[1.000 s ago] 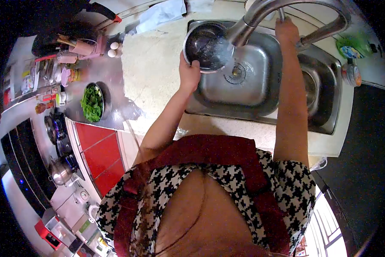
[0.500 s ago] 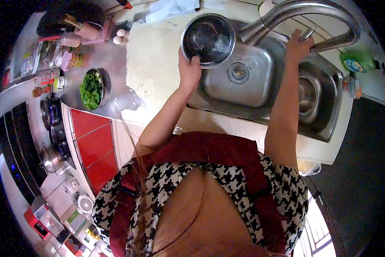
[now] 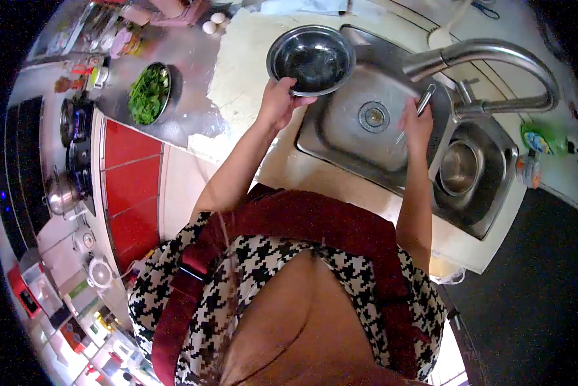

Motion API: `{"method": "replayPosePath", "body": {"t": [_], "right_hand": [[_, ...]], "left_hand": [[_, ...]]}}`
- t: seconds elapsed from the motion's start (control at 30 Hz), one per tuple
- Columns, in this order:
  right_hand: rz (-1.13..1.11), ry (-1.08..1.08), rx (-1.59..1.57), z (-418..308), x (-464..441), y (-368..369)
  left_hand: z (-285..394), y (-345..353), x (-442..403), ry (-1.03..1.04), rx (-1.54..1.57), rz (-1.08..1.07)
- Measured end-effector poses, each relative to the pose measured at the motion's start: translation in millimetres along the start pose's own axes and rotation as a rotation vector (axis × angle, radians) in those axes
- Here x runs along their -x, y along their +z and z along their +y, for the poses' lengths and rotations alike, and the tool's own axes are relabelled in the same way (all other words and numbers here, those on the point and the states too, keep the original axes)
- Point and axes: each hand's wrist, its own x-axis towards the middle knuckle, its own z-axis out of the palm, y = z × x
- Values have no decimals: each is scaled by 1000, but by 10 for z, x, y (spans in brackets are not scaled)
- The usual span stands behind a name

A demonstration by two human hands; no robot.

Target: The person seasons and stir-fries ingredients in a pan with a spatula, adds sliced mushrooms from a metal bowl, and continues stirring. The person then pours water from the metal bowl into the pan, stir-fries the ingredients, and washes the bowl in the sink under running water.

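My left hand (image 3: 278, 105) grips the near rim of a round metal bowl (image 3: 315, 61), thumb over the edge. The bowl is dark inside with a wet shine, and it is held above the counter and the left edge of the sink. My right hand (image 3: 417, 125) is closed around a slim metal utensil (image 3: 425, 100) over the right side of the large sink basin (image 3: 347, 128). The utensil's shiny handle end sticks out above the fingers; thin strands show below, but its kind is unclear. Beside that hand arches the steel faucet (image 3: 482, 48), its lever (image 3: 467, 89) standing free.
In the smaller basin sits a metal pot (image 3: 459, 168). An oval dish of leafy greens (image 3: 149, 95) and several eggs (image 3: 210, 27) are on the left counter. A green bottle (image 3: 543, 138) stands behind the sink's right end. Stove pans (image 3: 64, 193) are far left.
My right hand has come away from the faucet lever area, down and left over the large basin, with the metal utensil. My left hand still holds the bowl, and the view has shifted.
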Motion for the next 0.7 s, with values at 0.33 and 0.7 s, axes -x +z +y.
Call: {"method": "replayPosePath", "body": {"t": [0.33,0.7], "right_hand": [[-55,-536,253,-671,341,603],[-343,-750,188,-1072,988,2203]], "left_hand": [[97,-1092,-103,113,-197,245],[162,-2046,-559,207,-362,186]]}}
